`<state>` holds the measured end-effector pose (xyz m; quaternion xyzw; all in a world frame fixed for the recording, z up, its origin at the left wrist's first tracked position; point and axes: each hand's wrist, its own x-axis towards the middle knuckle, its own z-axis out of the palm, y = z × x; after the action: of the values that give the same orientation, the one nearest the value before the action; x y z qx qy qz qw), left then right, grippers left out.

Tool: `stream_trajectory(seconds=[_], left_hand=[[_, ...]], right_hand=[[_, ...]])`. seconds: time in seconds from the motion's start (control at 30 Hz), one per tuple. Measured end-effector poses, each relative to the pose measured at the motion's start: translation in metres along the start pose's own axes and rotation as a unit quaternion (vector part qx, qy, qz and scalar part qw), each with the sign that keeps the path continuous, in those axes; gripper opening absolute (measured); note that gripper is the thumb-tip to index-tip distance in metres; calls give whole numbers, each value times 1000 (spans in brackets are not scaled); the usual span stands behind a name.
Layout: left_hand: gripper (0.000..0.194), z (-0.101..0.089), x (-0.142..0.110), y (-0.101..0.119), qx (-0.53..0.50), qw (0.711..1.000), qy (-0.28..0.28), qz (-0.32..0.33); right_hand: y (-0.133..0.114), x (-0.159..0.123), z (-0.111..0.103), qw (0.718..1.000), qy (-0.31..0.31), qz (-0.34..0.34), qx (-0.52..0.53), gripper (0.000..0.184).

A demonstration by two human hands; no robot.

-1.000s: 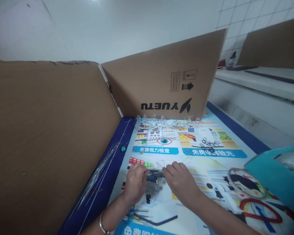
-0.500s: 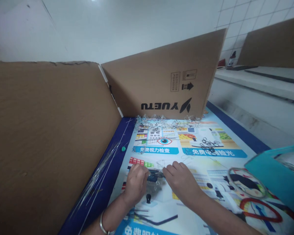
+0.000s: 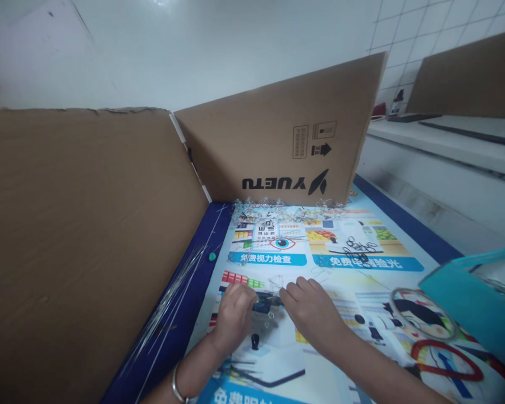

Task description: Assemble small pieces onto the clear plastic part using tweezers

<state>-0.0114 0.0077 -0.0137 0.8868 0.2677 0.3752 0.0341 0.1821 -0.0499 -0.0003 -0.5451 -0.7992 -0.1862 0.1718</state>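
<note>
Head cam (only view): your L hand (image 3: 233, 314) is curled nearly closed, thumb & fingertips brought together at one end of some thin strands (image 3: 271, 294); your R hand (image 3: 309, 306) is likewise curled in, pinching at the other end. Exact fingertip contact is hidden by your knuckles. The strands sit btwn your hands, over the middle of the printed surface (image 3: 345, 280), w/ a few small clear bits (image 3: 271, 315) just below; can't tell if those are attached.

To do this well: hold both pinches firm but light, work close to the tips, & keep the span btwn hands short so nothing thin bends or slips. Move one hand at a time, other as anchor. Stay low over the surface so any dropped pc lands nearby. Mind the loose wires (image 3: 172, 303) to your L & the dark rings (image 3: 357, 249) beyond your R hand.
</note>
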Motion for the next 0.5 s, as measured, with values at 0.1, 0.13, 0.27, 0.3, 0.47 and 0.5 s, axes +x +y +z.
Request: stream_trajectory(seconds=[0.1, 0.13, 0.27, 0.3, 0.47, 0.5], left_hand=[[17, 0, 0, 0, -1, 1000, -6, 9], [18, 0, 0, -1, -2, 1000, -5, 10], [18, 1, -1, -3, -18, 1000, 3, 26], [18, 2, -1, -4, -21, 999, 2, 29], [18, 2, -1, -6, -31, 999, 2, 39], [18, 2, -1, -6, -36, 998, 7, 42]], right_hand=[[0, 0, -1, 1000, 0, -4, -10, 10], [0, 0, -2, 1000, -2, -6, -13, 10], [1, 0, -5, 1000, -7, -18, -18, 10], [1, 0, -5, 1000, -8, -21, -19, 10], [1, -1, -6, 999, -4, -28, -20, 11], [1, -1, -6, 999, -4, -28, -19, 10]])
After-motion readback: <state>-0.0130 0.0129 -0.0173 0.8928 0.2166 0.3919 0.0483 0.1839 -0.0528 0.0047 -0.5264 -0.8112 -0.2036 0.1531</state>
